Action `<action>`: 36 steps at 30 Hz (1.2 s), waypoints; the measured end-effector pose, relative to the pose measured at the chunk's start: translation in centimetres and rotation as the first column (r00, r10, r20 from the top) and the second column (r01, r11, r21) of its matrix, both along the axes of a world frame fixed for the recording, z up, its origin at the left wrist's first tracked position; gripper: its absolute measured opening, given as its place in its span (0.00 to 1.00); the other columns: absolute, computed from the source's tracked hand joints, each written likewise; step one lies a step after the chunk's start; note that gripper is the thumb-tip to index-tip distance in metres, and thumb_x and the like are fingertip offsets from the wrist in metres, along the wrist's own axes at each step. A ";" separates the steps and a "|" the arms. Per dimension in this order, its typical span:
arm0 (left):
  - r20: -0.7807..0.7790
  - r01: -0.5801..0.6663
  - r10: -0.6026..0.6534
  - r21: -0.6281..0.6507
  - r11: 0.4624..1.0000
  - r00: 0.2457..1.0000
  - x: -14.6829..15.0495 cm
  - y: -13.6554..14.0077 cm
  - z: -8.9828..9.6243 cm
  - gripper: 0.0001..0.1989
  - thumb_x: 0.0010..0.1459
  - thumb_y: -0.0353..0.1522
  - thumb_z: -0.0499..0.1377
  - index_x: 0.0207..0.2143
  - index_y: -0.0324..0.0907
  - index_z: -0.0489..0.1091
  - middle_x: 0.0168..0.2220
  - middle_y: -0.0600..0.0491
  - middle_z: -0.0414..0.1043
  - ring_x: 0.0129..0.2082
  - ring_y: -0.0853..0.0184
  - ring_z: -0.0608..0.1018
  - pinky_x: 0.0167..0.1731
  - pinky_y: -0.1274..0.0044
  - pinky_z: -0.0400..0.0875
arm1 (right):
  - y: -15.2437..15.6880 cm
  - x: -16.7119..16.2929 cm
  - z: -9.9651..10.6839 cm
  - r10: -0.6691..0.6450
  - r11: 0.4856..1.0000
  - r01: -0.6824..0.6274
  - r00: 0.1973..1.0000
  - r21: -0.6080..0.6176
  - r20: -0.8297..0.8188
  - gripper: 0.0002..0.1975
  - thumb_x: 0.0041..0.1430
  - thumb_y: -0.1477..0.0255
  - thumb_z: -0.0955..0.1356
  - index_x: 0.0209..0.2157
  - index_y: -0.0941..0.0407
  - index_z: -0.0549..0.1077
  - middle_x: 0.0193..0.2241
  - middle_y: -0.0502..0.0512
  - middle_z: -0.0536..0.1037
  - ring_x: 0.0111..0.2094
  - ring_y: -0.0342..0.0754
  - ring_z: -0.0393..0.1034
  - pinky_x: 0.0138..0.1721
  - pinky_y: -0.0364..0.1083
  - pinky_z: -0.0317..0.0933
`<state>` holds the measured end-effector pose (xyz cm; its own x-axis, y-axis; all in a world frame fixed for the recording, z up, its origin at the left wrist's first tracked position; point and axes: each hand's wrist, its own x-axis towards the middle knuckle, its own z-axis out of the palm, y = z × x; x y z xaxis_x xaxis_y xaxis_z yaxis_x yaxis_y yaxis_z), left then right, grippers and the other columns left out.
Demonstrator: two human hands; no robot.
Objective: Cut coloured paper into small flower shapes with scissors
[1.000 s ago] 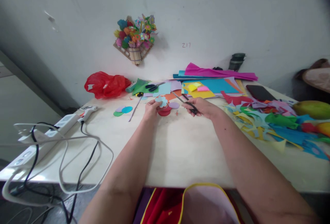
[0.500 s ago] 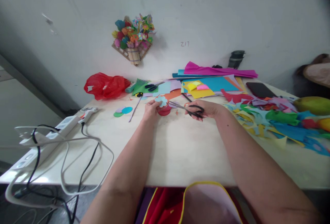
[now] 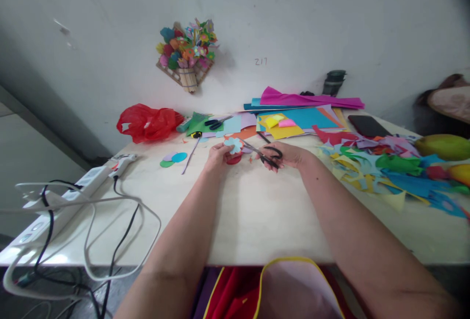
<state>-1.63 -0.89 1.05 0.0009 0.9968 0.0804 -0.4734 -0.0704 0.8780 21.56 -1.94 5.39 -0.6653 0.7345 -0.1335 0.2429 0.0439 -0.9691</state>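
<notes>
Pinched in my left hand (image 3: 219, 154) is a light-blue paper flower (image 3: 233, 146) with rounded petals; an orange paper edge shows just behind it. My right hand (image 3: 287, 155) has its fingers through the handles of black-handled scissors (image 3: 270, 157). The handles are spread, and the blade tips reach to the flower's right side. Beneath the flower, red paper pieces (image 3: 234, 159) lie on the table. Green, lilac and blue paper discs (image 3: 179, 157) overlap to the left of my left hand, near a thin purple strip (image 3: 190, 156).
Coloured sheets (image 3: 312, 118), a second pair of scissors (image 3: 216, 123) and a red plastic bag (image 3: 150, 123) lie along the wall side. Paper scraps (image 3: 389, 162) heap at right, beside a phone (image 3: 368, 126). A power strip (image 3: 82, 186) with loose cables stands at the left edge.
The light-blue flower has shifted slightly right in my left hand. My right hand and the scissors have moved a little left, with the handles now spread wider.
</notes>
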 end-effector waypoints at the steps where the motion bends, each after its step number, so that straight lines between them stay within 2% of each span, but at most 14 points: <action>1: -0.006 0.006 -0.006 -0.004 1.000 1.000 0.0 0.0 0.0 0.11 0.38 0.26 0.69 0.27 0.36 0.71 0.27 0.49 0.77 0.26 0.64 0.80 0.33 0.71 0.76 | 0.1 0.0 -0.1 0.004 1.000 -0.004 1.000 0.008 0.000 0.25 0.54 0.51 0.69 0.38 0.61 0.73 0.19 0.52 0.75 0.16 0.41 0.68 0.13 0.39 0.50; 8: -0.022 0.042 -0.042 -0.015 0.999 0.999 0.2 0.1 0.0 0.10 0.39 0.26 0.68 0.28 0.34 0.73 0.30 0.46 0.78 0.26 0.66 0.79 0.33 0.73 0.74 | 0.3 -0.1 -0.4 0.009 0.999 -0.010 1.000 0.034 0.004 0.23 0.58 0.53 0.68 0.38 0.61 0.73 0.20 0.52 0.76 0.16 0.41 0.68 0.13 0.38 0.49; 15: -0.028 0.049 -0.049 -0.005 0.999 0.998 0.2 0.0 0.0 0.11 0.37 0.27 0.69 0.26 0.35 0.73 0.26 0.49 0.77 0.24 0.67 0.78 0.31 0.74 0.73 | 0.0 -0.6 -0.1 -0.051 0.999 0.050 0.998 0.021 0.046 0.17 0.58 0.59 0.70 0.35 0.61 0.72 0.18 0.52 0.75 0.15 0.40 0.67 0.12 0.37 0.48; 30: -0.064 0.080 -0.078 0.017 0.997 0.995 0.3 -0.3 0.1 0.14 0.35 0.28 0.72 0.19 0.37 0.68 0.18 0.54 0.70 0.21 0.69 0.75 0.27 0.75 0.70 | 0.5 -0.7 -0.8 -0.055 0.998 0.052 0.996 0.047 0.073 0.14 0.61 0.61 0.68 0.34 0.59 0.73 0.19 0.50 0.74 0.16 0.39 0.66 0.12 0.37 0.49; 36: -0.069 0.082 -0.081 0.018 0.996 0.994 0.3 -0.4 0.3 0.14 0.35 0.28 0.72 0.19 0.37 0.68 0.18 0.53 0.70 0.20 0.70 0.73 0.25 0.76 0.68 | 0.5 -0.8 -1.0 -0.072 0.996 0.067 0.993 0.057 0.089 0.12 0.61 0.63 0.68 0.33 0.59 0.72 0.19 0.50 0.74 0.15 0.39 0.65 0.12 0.37 0.48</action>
<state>-1.34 -1.29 1.32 0.0880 0.9913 0.0978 -0.4177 -0.0524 0.9071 20.72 -1.39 4.43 -0.5990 0.7867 -0.1497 0.3340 0.0756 -0.9395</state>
